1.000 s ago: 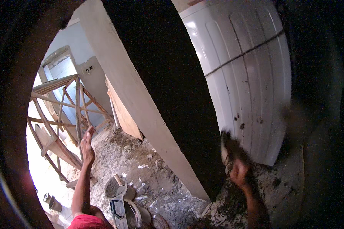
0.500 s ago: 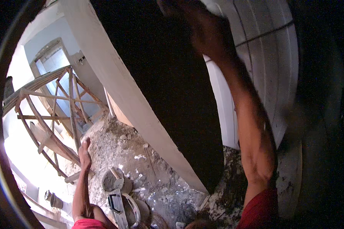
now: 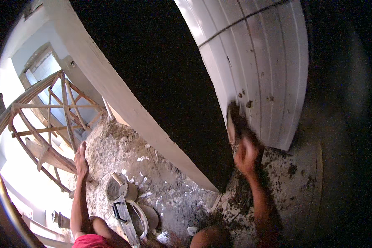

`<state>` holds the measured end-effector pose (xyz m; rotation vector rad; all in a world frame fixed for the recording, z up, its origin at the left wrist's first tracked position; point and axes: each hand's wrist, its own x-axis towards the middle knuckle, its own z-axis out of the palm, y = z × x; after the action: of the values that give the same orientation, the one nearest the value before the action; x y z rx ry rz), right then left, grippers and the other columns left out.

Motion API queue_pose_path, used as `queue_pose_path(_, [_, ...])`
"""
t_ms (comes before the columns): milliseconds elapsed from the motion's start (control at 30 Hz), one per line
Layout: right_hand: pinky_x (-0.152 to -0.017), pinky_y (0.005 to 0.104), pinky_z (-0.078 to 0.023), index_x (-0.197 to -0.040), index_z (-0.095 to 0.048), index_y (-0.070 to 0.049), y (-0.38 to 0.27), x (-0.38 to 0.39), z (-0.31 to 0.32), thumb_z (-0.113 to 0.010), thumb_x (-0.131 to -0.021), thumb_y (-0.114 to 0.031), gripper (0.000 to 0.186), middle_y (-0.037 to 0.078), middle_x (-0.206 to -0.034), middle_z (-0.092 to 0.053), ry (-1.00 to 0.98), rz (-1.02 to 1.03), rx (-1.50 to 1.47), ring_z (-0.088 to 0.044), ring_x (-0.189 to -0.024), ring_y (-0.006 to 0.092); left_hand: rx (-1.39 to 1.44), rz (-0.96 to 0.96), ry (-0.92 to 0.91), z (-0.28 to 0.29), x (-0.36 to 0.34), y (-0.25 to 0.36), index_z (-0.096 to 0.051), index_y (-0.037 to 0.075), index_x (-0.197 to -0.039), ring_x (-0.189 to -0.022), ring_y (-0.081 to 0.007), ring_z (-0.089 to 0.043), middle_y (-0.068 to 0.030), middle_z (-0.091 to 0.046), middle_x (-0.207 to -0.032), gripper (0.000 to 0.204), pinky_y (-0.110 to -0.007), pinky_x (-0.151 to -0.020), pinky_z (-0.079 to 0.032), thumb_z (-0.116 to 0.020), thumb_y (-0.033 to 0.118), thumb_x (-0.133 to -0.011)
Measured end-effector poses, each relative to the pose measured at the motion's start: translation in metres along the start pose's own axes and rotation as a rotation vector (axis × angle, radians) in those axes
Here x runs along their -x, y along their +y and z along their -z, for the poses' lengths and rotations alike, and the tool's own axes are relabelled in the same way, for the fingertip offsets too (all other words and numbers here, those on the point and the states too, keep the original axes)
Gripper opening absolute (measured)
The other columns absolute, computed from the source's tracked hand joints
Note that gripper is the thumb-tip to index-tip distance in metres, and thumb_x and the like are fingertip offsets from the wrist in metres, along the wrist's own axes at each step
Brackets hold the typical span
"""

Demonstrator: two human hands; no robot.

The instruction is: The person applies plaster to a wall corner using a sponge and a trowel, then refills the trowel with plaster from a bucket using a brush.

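Observation:
My right hand [image 3: 247,155] is closed round the end of a dark, flat hand tool [image 3: 236,118], smeared by motion, so I cannot tell its exact kind. The tool is at the edge between the dark wall face [image 3: 165,82] and a white ribbed panel [image 3: 273,62] with dark lumps stuck to it. My left hand [image 3: 82,161] is stretched out at the left with its fingers extended, holding nothing that I can see. Below it stand a small bucket [image 3: 130,191] of grey mix and a larger bucket [image 3: 152,217]. A long plastering float [image 3: 126,221] with a black handle leans against them.
A wooden trestle frame [image 3: 66,105] stands at the left before a doorway [image 3: 45,68]. A pale plastered wall edge [image 3: 124,99] slants across the middle. Rubble and splashed mortar cover the ground [image 3: 169,186]. A dark cable [image 3: 244,18] crosses the panel.
My right hand has come down from high on the wall to the lower part of the panel's edge. My left hand stays stretched out. The whole view has shifted slightly.

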<state>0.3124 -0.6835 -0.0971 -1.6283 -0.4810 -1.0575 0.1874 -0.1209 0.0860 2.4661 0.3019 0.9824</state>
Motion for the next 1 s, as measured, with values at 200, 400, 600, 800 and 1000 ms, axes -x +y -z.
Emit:
queue_pose_path(200, [-0.092, 0.0365, -0.046, -0.118, -0.058, 0.0, -0.065, -0.226, -0.028, -0.05, -0.079, 0.007, 0.04, 0.022, -0.119, -0.06, 0.097, 0.574, -0.062, -0.059, -0.108, 0.0367, -0.094, 0.005, -0.077, -0.019, 0.009, -0.002, -0.053, -0.002, -0.129, -0.122, -0.031, -0.051, -0.0196, -0.056, -0.128, 0.058, -0.037, -0.104, -0.034, -0.034, 0.044, -0.099])
queue_pose_path(400, [-0.1, 0.042, -0.042, -0.122, -0.058, -0.001, 0.043, -0.023, -0.039, -0.049, -0.076, 0.008, 0.048, 0.022, -0.122, -0.059, 0.029, 0.235, 0.039, -0.055, -0.114, 0.039, -0.146, 0.033, -0.121, -0.013, 0.018, -0.004, -0.052, -0.003, -0.129, -0.123, -0.0313, -0.05, -0.021, -0.056, -0.129, 0.061, -0.037, -0.105, -0.033, -0.033, 0.046, -0.099])
queue_pose_path(600, [-0.1, 0.0412, -0.041, -0.126, -0.055, -0.001, 0.016, 0.096, -0.003, -0.045, -0.08, 0.01, 0.048, 0.023, -0.125, -0.057, -0.149, -0.032, 0.052, -0.055, -0.116, 0.0382, -0.169, 0.031, -0.101, 0.002, 0.026, -0.006, -0.051, -0.003, -0.129, -0.122, -0.0321, -0.05, -0.0224, -0.056, -0.128, 0.061, -0.038, -0.104, -0.034, -0.032, 0.047, -0.099])
queue_pose_path(800, [-0.094, 0.0361, -0.046, -0.126, -0.052, 0.002, -0.064, -0.156, -0.013, -0.051, -0.077, 0.009, 0.05, 0.02, -0.122, -0.059, 0.053, 0.386, 0.013, -0.059, -0.108, 0.0355, -0.283, -0.034, -0.157, -0.019, 0.033, -0.002, -0.055, 0.0, -0.128, -0.121, -0.0296, -0.051, -0.0199, -0.056, -0.128, 0.056, -0.036, -0.103, -0.036, -0.038, 0.045, -0.098])
queue_pose_path(1000, [-0.097, 0.0445, -0.044, -0.127, -0.053, 0.001, -0.03, -0.046, -0.036, -0.052, -0.076, 0.008, 0.051, 0.023, -0.12, -0.059, 0.023, 0.197, -0.006, -0.056, -0.111, 0.0416, -0.447, 0.019, -0.217, -0.019, 0.046, -0.001, -0.053, 0.002, -0.128, -0.123, -0.0401, -0.046, -0.0285, -0.056, -0.122, 0.053, -0.044, -0.106, -0.029, -0.032, 0.041, -0.099])
